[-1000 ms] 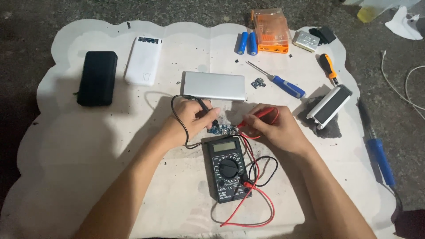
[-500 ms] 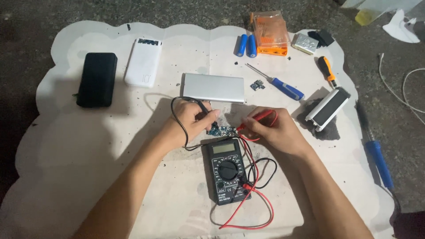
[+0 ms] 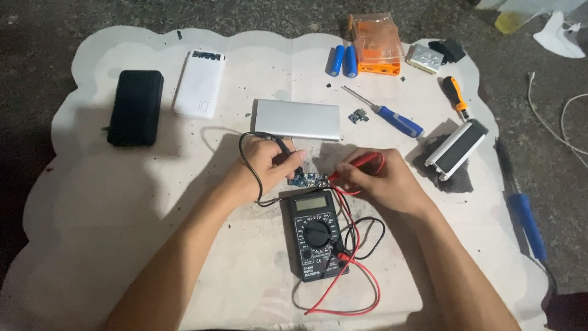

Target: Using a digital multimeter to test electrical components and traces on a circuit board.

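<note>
A: We have both hands on probes. Left hand (image 3: 266, 167) is pinched around the black probe (image 3: 285, 147); right hand (image 3: 383, 181) is pinched around the red probe (image 3: 361, 164).

B: Where do the tips land?

A: Both point at the small blue circuit board (image 3: 304, 179), which lies on the white sheet (image 3: 122, 202) just above the multimeter (image 3: 314, 234). Whether the tips actually touch the board, we can't tell.

B: Meter?

A: Black multimeter lies flat, just below the hands, dial in the middle, screen on top. Red lead (image 3: 349, 288) and black lead (image 3: 367, 230) loop to the right of it and below it.

B: The rest, relative to the meter?

A: Silver power bank (image 3: 298, 119) lies above it, beyond the hands. White power bank (image 3: 200, 84) and black power bank (image 3: 136, 107) sit up and to the left. Two blue cells (image 3: 343, 60) and an orange box (image 3: 375, 44) sit at the top. Blue screwdriver (image 3: 387, 114) lies up and to the right, and an opened silver casing (image 3: 457, 149) sits to the right.
</note>
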